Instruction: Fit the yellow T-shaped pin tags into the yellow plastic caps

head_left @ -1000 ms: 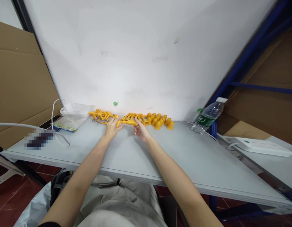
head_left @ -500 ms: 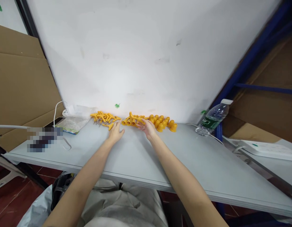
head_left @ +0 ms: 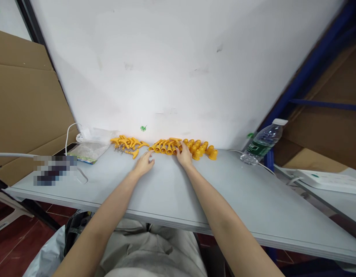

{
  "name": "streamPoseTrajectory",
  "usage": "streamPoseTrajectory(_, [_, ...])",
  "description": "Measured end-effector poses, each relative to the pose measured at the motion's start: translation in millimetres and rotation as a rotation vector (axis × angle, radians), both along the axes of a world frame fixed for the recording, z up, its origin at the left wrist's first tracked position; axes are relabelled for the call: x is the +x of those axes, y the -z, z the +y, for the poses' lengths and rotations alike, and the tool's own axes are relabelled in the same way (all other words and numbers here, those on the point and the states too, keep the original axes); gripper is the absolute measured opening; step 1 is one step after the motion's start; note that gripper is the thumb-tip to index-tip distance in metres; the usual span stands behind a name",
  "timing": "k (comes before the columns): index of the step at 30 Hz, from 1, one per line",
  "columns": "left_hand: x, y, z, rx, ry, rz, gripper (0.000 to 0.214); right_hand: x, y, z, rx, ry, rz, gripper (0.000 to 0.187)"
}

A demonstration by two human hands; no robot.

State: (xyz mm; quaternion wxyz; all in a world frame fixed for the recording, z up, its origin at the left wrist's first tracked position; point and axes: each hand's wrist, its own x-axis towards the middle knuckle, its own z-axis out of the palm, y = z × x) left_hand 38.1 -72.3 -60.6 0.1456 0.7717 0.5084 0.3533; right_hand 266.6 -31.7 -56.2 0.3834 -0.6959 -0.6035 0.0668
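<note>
The right hand (head_left: 184,156) bends over the right end of a row of yellow plastic funnel-mouthed pieces (head_left: 164,147), which lies along the back edge of the light grey flat-topped table (head_left: 169,188). Its fingers could knock the row askew if they lift carelessly, or tip the upright yellow plastic cups (head_left: 196,154) close on its right. The left hand (head_left: 144,164), seemingly empty with thumb and fingers apart, rests near the row's left end; a sideways sweep might scatter the branching yellow plastic handles (head_left: 134,143) toward the table's back left corner, and their thin silvery metal chains (head_left: 119,149) could snag one another.

The right fingertips are hidden, so whether they grip a piece cannot be told. The chains blur together, and the rearmost cups are partly covered.
</note>
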Motion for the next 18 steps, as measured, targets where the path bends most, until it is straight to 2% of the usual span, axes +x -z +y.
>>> streamPoseTrajectory(5, [2, -0.2, -1, -0.014, -0.002, -0.019, 0.046, -2, -0.2, -7, -0.049, -0.022, -0.108, 0.057])
streamPoseTrajectory(18, [2, -3.0, -2, -0.041, 0.026, 0.009, 0.045, -1, -13.1, -7, -0.141, -0.039, -0.218, 0.052])
